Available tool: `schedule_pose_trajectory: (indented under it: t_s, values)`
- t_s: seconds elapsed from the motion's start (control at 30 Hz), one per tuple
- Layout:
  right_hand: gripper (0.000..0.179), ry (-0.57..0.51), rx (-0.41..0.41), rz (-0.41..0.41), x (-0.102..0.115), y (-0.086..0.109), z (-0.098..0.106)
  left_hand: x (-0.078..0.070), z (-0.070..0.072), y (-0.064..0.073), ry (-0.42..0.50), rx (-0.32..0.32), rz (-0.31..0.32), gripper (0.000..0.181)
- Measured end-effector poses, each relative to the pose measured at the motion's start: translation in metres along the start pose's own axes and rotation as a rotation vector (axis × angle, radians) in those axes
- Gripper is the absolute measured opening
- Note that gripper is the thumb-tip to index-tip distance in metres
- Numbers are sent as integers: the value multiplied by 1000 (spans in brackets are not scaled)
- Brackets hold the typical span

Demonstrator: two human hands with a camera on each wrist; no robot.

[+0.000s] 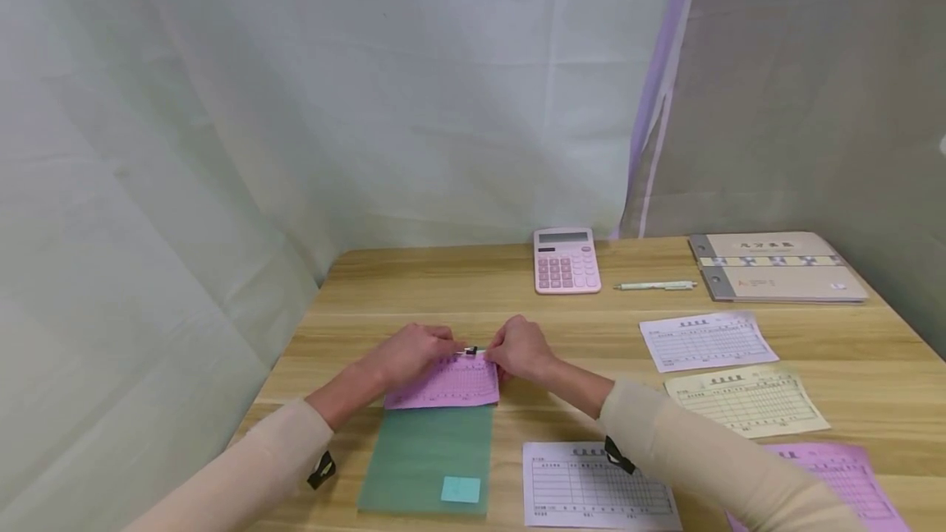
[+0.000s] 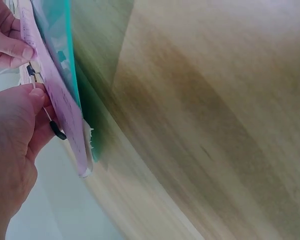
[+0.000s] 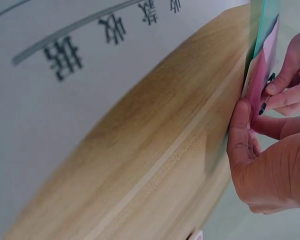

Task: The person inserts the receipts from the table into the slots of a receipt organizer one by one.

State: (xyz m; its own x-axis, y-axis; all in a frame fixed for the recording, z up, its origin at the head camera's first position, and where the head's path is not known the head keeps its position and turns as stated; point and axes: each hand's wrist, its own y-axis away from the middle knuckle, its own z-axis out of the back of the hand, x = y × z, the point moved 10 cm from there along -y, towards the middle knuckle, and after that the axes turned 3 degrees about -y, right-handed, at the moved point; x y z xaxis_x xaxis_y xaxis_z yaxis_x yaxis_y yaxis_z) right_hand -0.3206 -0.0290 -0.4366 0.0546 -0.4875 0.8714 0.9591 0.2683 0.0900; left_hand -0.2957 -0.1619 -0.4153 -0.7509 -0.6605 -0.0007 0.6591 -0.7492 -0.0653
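Note:
A pink form lies on top of a green sheet near the table's front left. A small black binder clip sits at the form's far edge. My left hand pinches the clip; its thumb is against the clip's wire handle. My right hand pinches the form's far edge just right of the clip, its thumb pressed on the paper. In the right wrist view the black clip shows between the two hands.
A pink calculator, a pen and brown booklets lie at the back. White, yellow, white and pink forms lie to the right. A blue sticky note is on the green sheet.

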Motion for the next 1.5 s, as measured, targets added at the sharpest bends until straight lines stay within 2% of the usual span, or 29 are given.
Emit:
schedule_pose_trajectory:
  t_s: [0.27, 0.47, 0.67, 0.9, 1.1, 1.33, 1.5]
  values:
    - [14, -9, -32, -21, -6, -3, -3, -2, -4, 2, -3, 10, -1, 32]
    - [16, 24, 6, -23, -4, -4, -4, -2, -6, 1, -5, 9, 2, 29]
    - [15, 65, 52, 44, 7, -5, -7, -1, -6, 1, -4, 9, 7, 29]
    - [13, 50, 8, 64, 8, -5, -5, -4, -6, 2, -60, -3, -5, 30]
    - [14, 65, -6, 59, 6, -4, -6, -3, -7, 3, -59, 4, 9, 30]
    - [13, 43, 24, 41, 4, -6, -6, -4, -6, 4, -84, -19, 4, 30]
    - [11, 141, 10, 110, 13, -10, 4, -5, -4, 3, -93, -33, -5, 29]
